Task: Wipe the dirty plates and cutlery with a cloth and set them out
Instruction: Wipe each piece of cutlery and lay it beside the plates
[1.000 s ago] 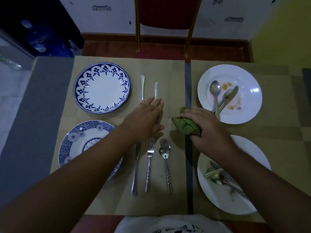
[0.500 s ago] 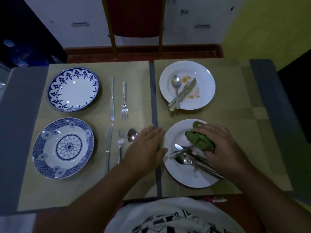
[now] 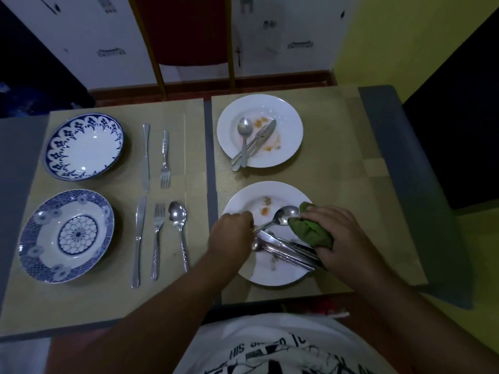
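My left hand (image 3: 232, 234) grips the handle of a spoon (image 3: 283, 215) and holds it over the near white plate (image 3: 243, 198), which has orange food spots. My right hand (image 3: 340, 238) holds a bunched green cloth (image 3: 310, 230) against the spoon's bowl. A knife and other cutlery (image 3: 289, 252) lie across that plate. A second dirty white plate (image 3: 289, 117) sits behind it with a spoon, knife and fork (image 3: 251, 144) on it.
On the left placemat (image 3: 108, 298) stand two blue patterned plates (image 3: 83, 147) (image 3: 67, 236). Beside them lie a knife (image 3: 146, 155) and fork (image 3: 165, 160), then a knife (image 3: 137, 238), fork (image 3: 157, 238) and spoon (image 3: 179, 230). A red chair (image 3: 189, 31) stands behind the table.
My left hand moved from the placemat onto the near white plate and picked up a spoon. My right hand brought the green cloth to the spoon's bowl. The view shifted slightly.
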Action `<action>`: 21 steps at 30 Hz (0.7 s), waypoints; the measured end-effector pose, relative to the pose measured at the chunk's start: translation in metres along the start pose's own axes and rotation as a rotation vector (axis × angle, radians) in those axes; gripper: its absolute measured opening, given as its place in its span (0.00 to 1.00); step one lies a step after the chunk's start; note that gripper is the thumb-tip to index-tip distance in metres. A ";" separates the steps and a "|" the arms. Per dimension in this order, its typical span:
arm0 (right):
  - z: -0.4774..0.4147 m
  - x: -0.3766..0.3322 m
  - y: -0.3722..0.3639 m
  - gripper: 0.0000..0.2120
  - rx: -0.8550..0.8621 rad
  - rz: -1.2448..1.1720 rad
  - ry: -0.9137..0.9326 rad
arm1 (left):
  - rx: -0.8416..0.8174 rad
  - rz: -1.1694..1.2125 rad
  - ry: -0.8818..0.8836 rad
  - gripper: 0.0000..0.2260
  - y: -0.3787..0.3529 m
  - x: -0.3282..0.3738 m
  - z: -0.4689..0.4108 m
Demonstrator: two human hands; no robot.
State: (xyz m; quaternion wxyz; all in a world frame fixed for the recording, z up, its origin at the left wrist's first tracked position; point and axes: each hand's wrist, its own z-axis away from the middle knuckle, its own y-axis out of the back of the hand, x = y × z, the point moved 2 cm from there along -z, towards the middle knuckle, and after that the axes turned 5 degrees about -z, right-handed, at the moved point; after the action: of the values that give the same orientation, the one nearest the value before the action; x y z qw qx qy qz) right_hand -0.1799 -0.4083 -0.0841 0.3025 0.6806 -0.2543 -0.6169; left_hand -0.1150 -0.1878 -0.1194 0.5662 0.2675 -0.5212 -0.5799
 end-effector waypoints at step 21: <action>-0.031 -0.050 -0.022 0.26 -0.059 0.103 0.023 | -0.597 1.451 0.427 0.11 0.027 -0.002 0.050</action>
State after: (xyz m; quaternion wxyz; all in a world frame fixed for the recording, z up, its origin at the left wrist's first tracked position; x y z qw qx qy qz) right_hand -0.1547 -0.3542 -0.0644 0.3565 0.6644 -0.2674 -0.5999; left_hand -0.1489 -0.1656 -0.0803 0.9357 -0.1945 -0.2690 -0.1197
